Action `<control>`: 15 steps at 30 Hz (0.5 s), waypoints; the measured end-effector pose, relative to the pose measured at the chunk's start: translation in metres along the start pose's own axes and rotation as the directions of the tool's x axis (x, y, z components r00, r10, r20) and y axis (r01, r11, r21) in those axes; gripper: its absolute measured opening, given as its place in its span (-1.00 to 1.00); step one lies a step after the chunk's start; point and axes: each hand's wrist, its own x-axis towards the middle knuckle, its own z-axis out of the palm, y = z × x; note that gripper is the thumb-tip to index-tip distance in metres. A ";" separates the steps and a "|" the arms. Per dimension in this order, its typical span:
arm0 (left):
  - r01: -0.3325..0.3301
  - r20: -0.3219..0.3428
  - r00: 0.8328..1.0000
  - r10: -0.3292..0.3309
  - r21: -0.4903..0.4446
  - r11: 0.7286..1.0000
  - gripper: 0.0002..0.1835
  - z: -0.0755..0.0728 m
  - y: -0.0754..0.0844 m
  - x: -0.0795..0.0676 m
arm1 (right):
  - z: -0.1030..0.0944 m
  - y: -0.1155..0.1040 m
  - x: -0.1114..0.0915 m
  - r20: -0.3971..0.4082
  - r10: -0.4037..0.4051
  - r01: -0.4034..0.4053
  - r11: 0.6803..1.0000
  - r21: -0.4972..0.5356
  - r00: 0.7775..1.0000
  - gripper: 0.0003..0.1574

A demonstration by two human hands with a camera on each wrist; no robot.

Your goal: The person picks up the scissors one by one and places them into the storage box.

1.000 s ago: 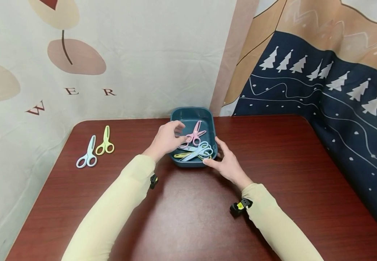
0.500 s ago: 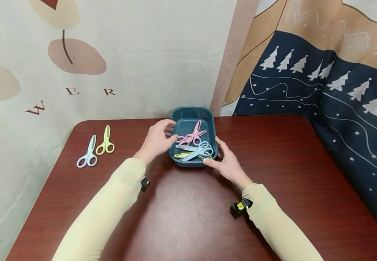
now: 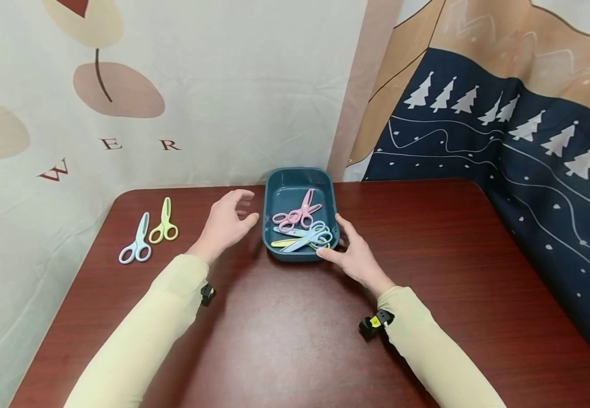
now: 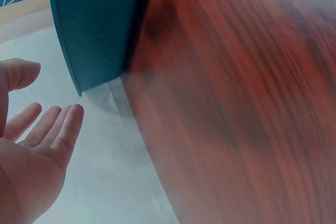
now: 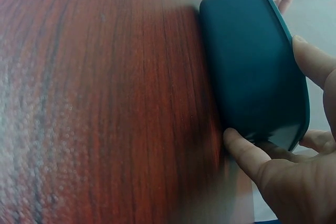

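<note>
A dark teal plastic box (image 3: 298,257) stands near the table's back edge. Inside lie pink scissors (image 3: 302,215), light blue scissors (image 3: 307,237) and yellow scissors (image 3: 284,243), overlapping one another and partly hidden. My left hand (image 3: 225,224) is just left of the box, fingers spread and nothing in them; the left wrist view shows its fingertips apart from the box wall (image 4: 94,30). My right hand (image 3: 358,260) holds the box by its near right corner, thumb at the front rim and fingers along the right side. In the right wrist view its fingers (image 5: 244,153) touch the outer wall.
On the left of the brown wooden table (image 3: 295,340) lie another pair of light blue scissors (image 3: 136,241) and a pair of yellow-green scissors (image 3: 165,224). A pale printed cloth (image 3: 233,113) hangs behind the table, with a navy tree-patterned cloth (image 3: 448,136) at the right.
My left hand has drawn back leftward out of the box, uncovering the pink handles it overlapped. The right hand keeps its place on the box corner.
</note>
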 end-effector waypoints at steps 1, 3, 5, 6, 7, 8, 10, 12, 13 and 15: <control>0.005 -0.002 1.000 -0.005 0.006 1.000 -0.49 -0.002 -0.002 -0.001 | 0.000 0.000 0.000 0.001 0.000 0.000 1.000 0.003 1.000 0.21; 0.013 -0.005 1.000 -0.013 0.020 1.000 -0.48 -0.005 -0.006 -0.002 | 0.000 0.000 0.000 0.002 0.001 -0.001 1.000 0.008 1.000 0.22; 0.017 -0.012 1.000 -0.016 0.034 0.999 -0.48 -0.008 -0.010 -0.004 | 0.000 0.000 0.000 0.003 0.001 -0.001 1.000 0.013 1.000 0.22; 0.016 -0.016 1.000 -0.016 0.040 0.999 -0.48 -0.010 -0.011 -0.005 | 0.000 0.000 0.001 0.003 -0.002 0.002 1.000 0.013 1.000 0.21; 0.016 -0.020 1.000 -0.015 0.047 0.999 -0.48 -0.011 -0.013 -0.005 | 0.000 0.000 0.001 0.003 -0.004 0.004 1.000 0.011 1.000 0.21; 0.016 -0.024 1.000 -0.015 0.051 0.999 -0.48 -0.012 -0.015 -0.006 | 0.000 0.000 0.001 0.002 -0.004 0.004 1.000 0.010 1.000 0.21; 0.020 -0.030 0.999 -0.018 0.054 0.998 -0.48 -0.015 -0.018 -0.008 | 0.000 0.000 0.001 0.001 -0.003 0.003 1.000 0.008 1.000 0.21; 0.027 -0.034 0.999 -0.025 0.059 0.998 -0.48 -0.018 -0.021 -0.010 | 0.000 0.000 0.001 0.000 -0.001 0.001 1.000 0.006 1.000 0.22; 0.031 -0.037 0.999 -0.029 0.062 0.998 -0.48 -0.019 -0.023 -0.011 | 0.000 0.000 0.000 0.000 0.001 -0.001 1.000 0.007 1.000 0.22; 0.042 -0.040 0.998 -0.039 0.070 0.997 -0.48 -0.022 -0.025 -0.013 | 0.000 0.000 0.000 0.002 0.002 -0.002 1.000 0.010 1.000 0.22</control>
